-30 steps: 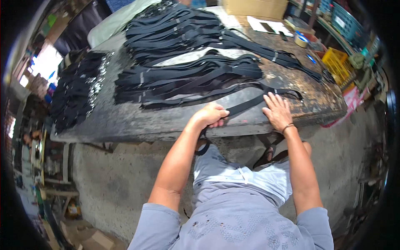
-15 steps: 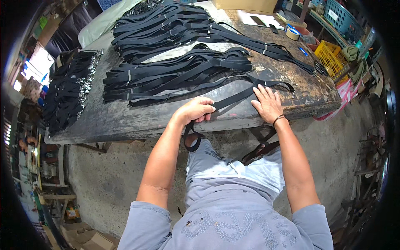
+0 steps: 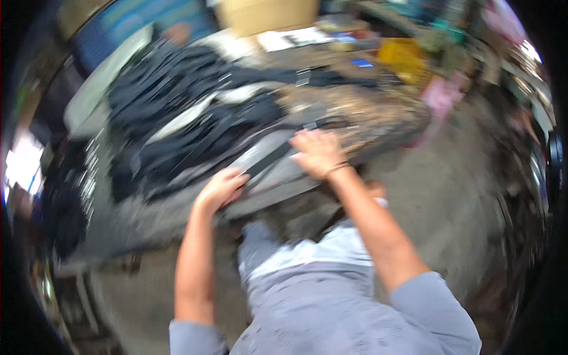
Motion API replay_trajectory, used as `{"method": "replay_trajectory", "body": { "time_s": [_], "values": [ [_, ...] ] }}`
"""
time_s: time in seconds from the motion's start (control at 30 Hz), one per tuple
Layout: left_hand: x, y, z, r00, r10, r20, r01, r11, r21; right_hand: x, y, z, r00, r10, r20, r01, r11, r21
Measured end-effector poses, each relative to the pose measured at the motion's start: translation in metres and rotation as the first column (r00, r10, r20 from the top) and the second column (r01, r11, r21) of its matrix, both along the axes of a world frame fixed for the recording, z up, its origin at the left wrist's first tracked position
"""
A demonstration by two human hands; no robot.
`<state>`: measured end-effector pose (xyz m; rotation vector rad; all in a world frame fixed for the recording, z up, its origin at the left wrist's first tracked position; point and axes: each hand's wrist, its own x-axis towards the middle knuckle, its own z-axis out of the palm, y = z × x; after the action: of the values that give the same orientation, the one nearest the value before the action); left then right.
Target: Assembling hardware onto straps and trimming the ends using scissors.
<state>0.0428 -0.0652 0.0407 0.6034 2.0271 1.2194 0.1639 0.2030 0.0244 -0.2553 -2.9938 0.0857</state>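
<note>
A black flat strap (image 3: 269, 158) stretches between my hands over the near edge of the worn table (image 3: 278, 200). My left hand (image 3: 225, 187) is closed around its left part, thumb on top. My right hand (image 3: 319, 154) lies flat near the strap's right part, fingers extended, just below a small metal buckle (image 3: 310, 125). Beyond my hands, a pile of black straps (image 3: 231, 123) lies on the table. Behind it is a larger pile of the same straps (image 3: 163, 80). Motion blur smears the whole view.
At the back stand a cardboard box (image 3: 266, 16) and white paper (image 3: 290, 39). A blue object (image 3: 360, 63) lies at the right, near a yellow crate (image 3: 402, 58). Pink plastic (image 3: 444, 94) hangs off the table's right end. More dark straps (image 3: 62, 207) lie far left.
My view has swung, shifting the table and strap piles leftward and blurring them. Both hands stay at the strap. Its loose end, which hung below my left hand, is no longer distinguishable.
</note>
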Motion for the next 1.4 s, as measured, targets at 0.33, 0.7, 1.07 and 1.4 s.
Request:
{"method": "replay_trajectory", "body": {
  "time_s": [0.33,0.7,1.07,1.4],
  "values": [
    [0.010,-0.014,-0.002,0.977,0.198,-0.076,-0.205,0.974,-0.092,-0.013,-0.014,-0.022,1.000,0.025,0.004,-0.024,0.981,-0.194],
    [0.020,-0.008,-0.002,0.982,0.135,-0.129,-0.146,0.985,-0.087,-0.014,-0.013,-0.023,0.998,0.049,-0.044,-0.060,0.954,-0.295],
    [0.012,0.004,-0.050,0.804,0.016,-0.595,0.001,1.000,0.028,-0.051,-0.073,-0.047,0.860,0.246,-0.448,-0.487,0.661,-0.571],
    [0.043,0.011,-0.016,0.813,0.049,-0.580,-0.049,0.999,0.015,-0.053,-0.085,-0.055,0.898,0.159,-0.411,-0.376,0.762,-0.528]
  ]
}}
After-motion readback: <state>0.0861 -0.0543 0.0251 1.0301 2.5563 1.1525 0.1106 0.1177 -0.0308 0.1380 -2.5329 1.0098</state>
